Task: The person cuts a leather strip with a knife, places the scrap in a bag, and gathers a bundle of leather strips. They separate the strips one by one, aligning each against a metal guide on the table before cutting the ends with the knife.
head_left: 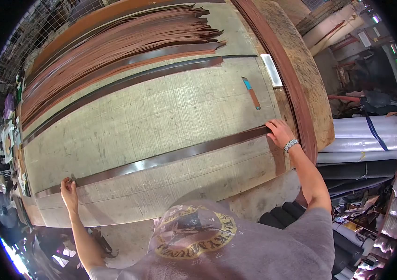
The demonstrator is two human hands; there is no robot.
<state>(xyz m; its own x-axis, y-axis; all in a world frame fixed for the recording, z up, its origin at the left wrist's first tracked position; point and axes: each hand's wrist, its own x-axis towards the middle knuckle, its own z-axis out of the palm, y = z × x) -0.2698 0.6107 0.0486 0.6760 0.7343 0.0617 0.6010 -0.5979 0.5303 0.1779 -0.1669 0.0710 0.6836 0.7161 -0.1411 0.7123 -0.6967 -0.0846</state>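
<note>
A long, dark brown, glossy leather-like strip (pixel 161 161) lies across the near part of the cutting table (pixel 170 102). Close to the strip's left end, my left hand (pixel 69 192) is closed in a pinch on its edge. My right hand (pixel 280 134), with a metal-banded watch on the wrist, grips the right end, fingers curled over it. Beyond my right hand lies a box cutter (pixel 251 93) with a brown and blue handle, touched by neither hand.
A thick pile of brown strips (pixel 124 49) covers the table's far side. In front of it lies a long black straightedge (pixel 114 86) beside another brown strip. A white tray (pixel 271 71) and a bundle of long strips (pixel 296 88) line the right edge. Silver rolls (pixel 362 133) stand farther right.
</note>
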